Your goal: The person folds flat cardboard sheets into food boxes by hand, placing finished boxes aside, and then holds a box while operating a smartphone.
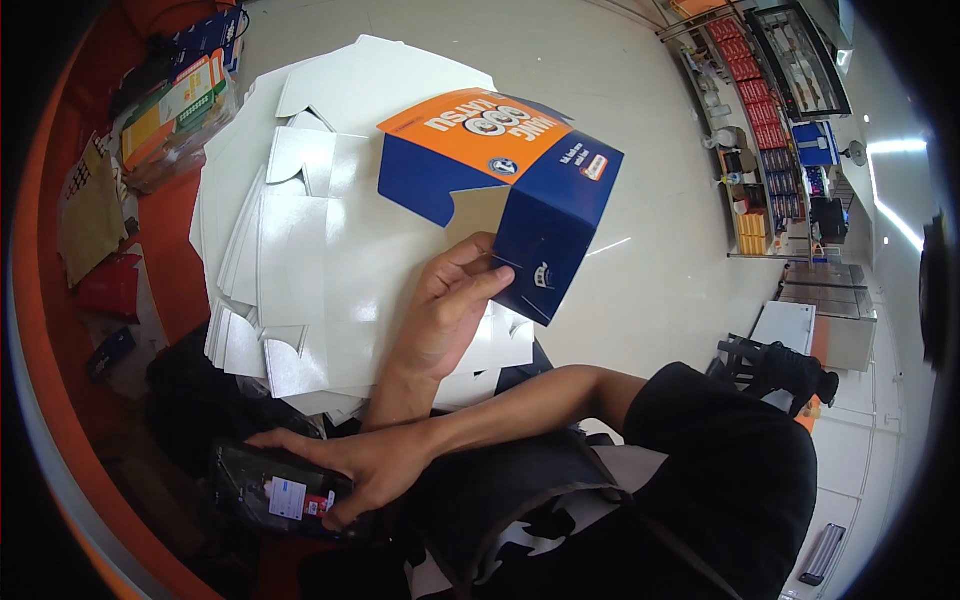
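My left hand (450, 300) pinches an orange and blue cardboard food box (570, 190) by one blue side, with the thumb on the near face. The box is partly folded, with an open cut-out and printed lettering. Beneath it lies a large stack of flat white carton blanks (340, 250). My right arm crosses over my left forearm. At lower left, my right hand (370, 465) grips a dark smartphone (260, 495) with a lit picture on its screen. One digit rests on the screen's lower part, and the far fingers are partly hidden.
Packaged goods in clear plastic (175, 115) lie on the orange surface (170, 235) at left. A brown paper bag (92, 205) and a red packet (110, 290) are close by. Stocked shelves (750, 110) and a black chair (765, 370) stand across the pale floor (670, 250).
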Available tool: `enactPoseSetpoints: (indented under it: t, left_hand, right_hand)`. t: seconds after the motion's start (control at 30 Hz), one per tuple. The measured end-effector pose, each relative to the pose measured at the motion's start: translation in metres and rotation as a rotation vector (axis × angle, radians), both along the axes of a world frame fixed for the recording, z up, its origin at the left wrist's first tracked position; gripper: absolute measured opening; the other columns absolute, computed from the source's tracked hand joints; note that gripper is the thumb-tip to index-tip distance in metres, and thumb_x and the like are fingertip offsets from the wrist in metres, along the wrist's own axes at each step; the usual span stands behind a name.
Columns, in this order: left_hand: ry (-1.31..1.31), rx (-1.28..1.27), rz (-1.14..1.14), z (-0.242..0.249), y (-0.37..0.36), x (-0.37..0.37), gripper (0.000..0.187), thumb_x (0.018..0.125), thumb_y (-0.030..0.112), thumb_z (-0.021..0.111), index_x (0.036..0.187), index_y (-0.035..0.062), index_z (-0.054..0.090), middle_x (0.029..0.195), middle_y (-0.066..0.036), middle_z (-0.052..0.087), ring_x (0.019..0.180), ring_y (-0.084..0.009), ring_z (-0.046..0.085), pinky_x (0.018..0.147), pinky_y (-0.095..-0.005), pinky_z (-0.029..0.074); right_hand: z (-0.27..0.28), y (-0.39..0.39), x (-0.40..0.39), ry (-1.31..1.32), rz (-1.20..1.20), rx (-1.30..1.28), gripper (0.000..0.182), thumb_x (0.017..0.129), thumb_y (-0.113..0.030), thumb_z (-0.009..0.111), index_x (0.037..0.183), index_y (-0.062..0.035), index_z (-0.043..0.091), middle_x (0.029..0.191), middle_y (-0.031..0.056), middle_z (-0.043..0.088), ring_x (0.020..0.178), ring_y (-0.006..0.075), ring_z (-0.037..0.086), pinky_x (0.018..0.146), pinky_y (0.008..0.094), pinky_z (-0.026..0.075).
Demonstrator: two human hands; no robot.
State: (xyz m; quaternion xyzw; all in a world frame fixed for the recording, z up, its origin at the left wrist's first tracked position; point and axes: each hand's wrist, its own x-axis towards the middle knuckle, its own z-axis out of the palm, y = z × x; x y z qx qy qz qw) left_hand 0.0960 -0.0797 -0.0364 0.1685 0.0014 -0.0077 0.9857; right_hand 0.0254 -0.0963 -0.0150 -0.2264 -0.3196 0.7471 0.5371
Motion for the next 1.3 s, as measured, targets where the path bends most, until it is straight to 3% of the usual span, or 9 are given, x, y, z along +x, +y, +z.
enactPoseSetpoints:
  t: [0.1, 0.27, 0.5, 0.7, 0.9, 1.07, 1.17, 1.3]
  left_hand:
    - [0.006, -0.001, -0.003, 0.001, 0.0, 0.0, 0.03, 0.094, 0.001, 0.057, 0.124, -0.0034, 0.059, 0.113, -0.009, 0.069, 0.108, -0.0131, 0.062, 0.1, -0.0306, 0.041]
    - [0.005, 0.0, -0.006, 0.0, 0.0, 0.0, 0.03, 0.094, 0.002, 0.057, 0.124, -0.0037, 0.059, 0.113, -0.009, 0.069, 0.108, -0.0131, 0.062, 0.1, -0.0307, 0.041]
    - [0.005, -0.004, -0.002, 0.0, 0.0, 0.0, 0.032, 0.094, 0.002, 0.058, 0.125, -0.0028, 0.059, 0.114, -0.01, 0.069, 0.108, -0.0129, 0.062, 0.1, -0.0302, 0.041]
    - [0.02, -0.005, -0.002, -0.001, -0.001, 0.0, 0.031, 0.094, 0.002, 0.058, 0.125, -0.0017, 0.06, 0.113, -0.009, 0.07, 0.107, -0.0129, 0.062, 0.099, -0.0299, 0.042]
    - [0.002, 0.0, 0.006, 0.0, 0.0, 0.0, 0.03, 0.094, 0.002, 0.058, 0.124, -0.0022, 0.06, 0.112, -0.009, 0.07, 0.106, -0.013, 0.062, 0.099, -0.03, 0.042]
    - [0.005, 0.007, 0.003, 0.001, 0.0, 0.0, 0.03, 0.094, 0.001, 0.057, 0.124, -0.003, 0.06, 0.112, -0.009, 0.07, 0.106, -0.013, 0.062, 0.099, -0.0301, 0.042]
    - [0.011, 0.01, 0.003, 0.001, 0.001, 0.0, 0.031, 0.094, 0.001, 0.057, 0.124, -0.0032, 0.059, 0.113, -0.009, 0.07, 0.107, -0.013, 0.062, 0.099, -0.0302, 0.042]
    - [0.007, 0.012, -0.002, 0.001, 0.001, 0.0, 0.031, 0.094, 0.001, 0.058, 0.125, -0.0035, 0.059, 0.114, -0.01, 0.069, 0.107, -0.0131, 0.062, 0.1, -0.0303, 0.042]
  right_hand:
    - [0.002, 0.0, 0.001, 0.003, 0.023, -0.035, 0.104, 0.086, 0.003, 0.067, 0.156, -0.0086, -0.009, 0.128, 0.0177, 0.052, 0.105, 0.0198, 0.061, 0.085, 0.0305, 0.053]
    - [0.013, -0.001, 0.007, -0.046, -0.011, -0.077, 0.106, 0.08, -0.001, 0.08, 0.152, -0.0076, 0.002, 0.123, 0.0164, 0.055, 0.103, 0.0206, 0.062, 0.086, 0.0308, 0.053]
    - [0.003, -0.002, 0.0, -0.216, -0.106, 0.055, 0.107, 0.079, -0.003, 0.082, 0.152, -0.008, 0.004, 0.117, 0.0155, 0.059, 0.105, 0.0187, 0.061, 0.086, 0.0307, 0.054]
    - [0.003, 0.0, 0.001, 0.03, 0.048, -0.15, 0.112, 0.079, 0.0, 0.08, 0.154, -0.0079, -0.003, 0.128, 0.0186, 0.053, 0.111, 0.0211, 0.058, 0.089, 0.0318, 0.052]
    - [0.0, 0.0, 0.004, -0.002, 0.083, -0.021, 0.122, 0.076, 0.002, 0.078, 0.155, -0.0081, -0.014, 0.135, 0.0192, 0.047, 0.115, 0.0231, 0.055, 0.092, 0.032, 0.05]
    - [-0.013, -0.003, -0.002, -0.265, 0.039, 0.214, 0.139, 0.067, 0.005, 0.078, 0.152, -0.0109, -0.031, 0.152, 0.0232, 0.033, 0.138, 0.0298, 0.04, 0.109, 0.0366, 0.038]
    - [-0.012, -0.004, -0.001, -0.244, 0.033, 0.229, 0.141, 0.066, 0.006, 0.078, 0.151, -0.0112, -0.033, 0.158, 0.0245, 0.023, 0.146, 0.0309, 0.031, 0.114, 0.0377, 0.033]
    - [-0.006, -0.001, 0.002, -0.089, 0.113, 0.181, 0.14, 0.066, 0.007, 0.077, 0.151, -0.0108, -0.033, 0.159, 0.0248, 0.021, 0.146, 0.0306, 0.029, 0.114, 0.0384, 0.033]
